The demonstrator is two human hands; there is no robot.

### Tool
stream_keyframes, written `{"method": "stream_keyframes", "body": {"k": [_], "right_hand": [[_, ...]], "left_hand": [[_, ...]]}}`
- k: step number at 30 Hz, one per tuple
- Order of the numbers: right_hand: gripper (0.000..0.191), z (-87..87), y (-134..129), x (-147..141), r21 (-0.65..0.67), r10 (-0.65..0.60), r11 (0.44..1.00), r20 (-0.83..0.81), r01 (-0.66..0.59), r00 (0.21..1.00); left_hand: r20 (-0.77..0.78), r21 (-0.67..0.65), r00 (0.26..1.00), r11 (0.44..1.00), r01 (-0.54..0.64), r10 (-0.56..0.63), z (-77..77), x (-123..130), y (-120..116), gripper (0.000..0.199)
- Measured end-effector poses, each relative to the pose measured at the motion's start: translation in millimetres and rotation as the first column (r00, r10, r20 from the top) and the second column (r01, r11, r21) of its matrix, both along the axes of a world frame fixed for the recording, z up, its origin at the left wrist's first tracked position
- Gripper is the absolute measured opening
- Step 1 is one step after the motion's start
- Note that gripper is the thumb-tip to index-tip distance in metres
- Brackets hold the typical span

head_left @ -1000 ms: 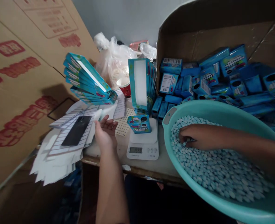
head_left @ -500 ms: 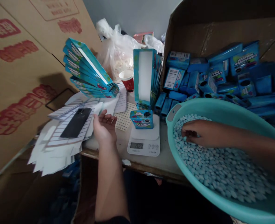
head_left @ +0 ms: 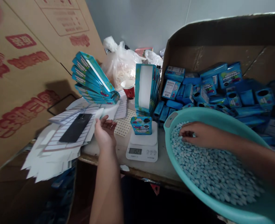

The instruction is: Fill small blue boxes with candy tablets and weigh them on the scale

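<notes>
My left hand (head_left: 105, 132) is held palm up with nothing in it, its fingers loosely curled and apart, left of a white kitchen scale (head_left: 142, 152). A small blue candy box (head_left: 141, 125) stands on the scale's plate. My right hand (head_left: 194, 133) is at the left part of a turquoise basin (head_left: 170, 157), just over the pale blue candies (head_left: 212, 174). Its fingers are curled round a few candies, one showing between them.
Papers (head_left: 51, 155) with a dark phone (head_left: 75, 127) lie at the left. Behind stand fanned blue cartons (head_left: 93, 81), a red cup (head_left: 128, 90), more upright cartons (head_left: 145, 88) and a plastic bag (head_left: 121, 62). A cardboard box (head_left: 181, 46) at the right holds many blue boxes (head_left: 207, 90).
The view has tilted up a little. My right hand has lifted slightly from the candies, with some between its fingers. My left hand stays palm up.
</notes>
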State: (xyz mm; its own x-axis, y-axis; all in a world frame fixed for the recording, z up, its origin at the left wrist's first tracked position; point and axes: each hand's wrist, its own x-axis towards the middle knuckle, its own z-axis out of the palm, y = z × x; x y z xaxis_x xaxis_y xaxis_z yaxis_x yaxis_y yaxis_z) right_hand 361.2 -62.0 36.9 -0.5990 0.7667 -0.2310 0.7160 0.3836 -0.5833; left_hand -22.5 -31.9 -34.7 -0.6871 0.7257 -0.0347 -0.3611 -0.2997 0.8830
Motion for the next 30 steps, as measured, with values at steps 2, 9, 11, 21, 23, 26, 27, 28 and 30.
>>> {"method": "stream_keyframes", "body": {"k": [2, 9, 11, 21, 23, 26, 27, 28, 30], "right_hand": [[0.019, 8.1, 2.7, -1.8, -0.023, -0.064, 0.998, -0.091, 0.062, 0.994], [0.018, 60.6, 34.5, -51.5, 0.159, -0.069, 0.981, -0.268, 0.115, 0.961], [0.012, 69.8, 43.5, -75.0, 0.295, 0.041, 0.956, -0.189, 0.017, 0.981], [0.018, 77.0, 48.5, -134.5, 0.469, 0.214, 0.808, 0.329, -0.356, 0.92], [0.023, 77.8, 47.7, -124.8, 0.496, 0.211, 0.803, 0.281, -0.33, 0.936], [0.026, 75.9, 46.5, -97.6, 0.545, 0.201, 0.796, 0.169, -0.262, 0.965], [0.026, 74.2, 46.1, -87.8, 0.543, 0.195, 0.804, 0.145, -0.243, 0.97], [0.026, 72.3, 45.6, -79.2, 0.534, 0.188, 0.814, 0.13, -0.229, 0.973], [0.029, 67.9, 44.0, -68.8, 0.513, 0.188, 0.829, 0.121, -0.223, 0.975]], "left_hand": [[-0.026, 0.011, 0.999, 1.0, -0.023, 0.024, -1.5, 1.1, 1.5, 0.048], [-0.052, -0.073, 0.998, 0.997, -0.028, 0.024, -2.0, 3.8, 4.2, 0.046], [-0.077, -0.081, 0.997, 0.997, -0.018, 0.012, -3.1, 3.2, 3.9, 0.044], [-0.186, -0.152, 0.982, 0.988, 0.01, -0.039, -15.9, 1.1, 6.8, 0.038], [-0.202, -0.153, 0.979, 0.988, 0.003, -0.034, -16.8, -0.1, 6.5, 0.039], [-0.207, -0.148, 0.978, 0.989, -0.009, -0.022, -17.0, -1.6, 5.6, 0.042], [-0.205, -0.147, 0.978, 0.989, -0.01, -0.021, -16.9, -1.5, 5.3, 0.042], [-0.204, -0.147, 0.979, 0.989, -0.01, -0.021, -16.7, -1.0, 5.1, 0.043], [-0.209, -0.147, 0.977, 0.989, -0.006, -0.025, -15.8, 0.9, 4.7, 0.043]]}}
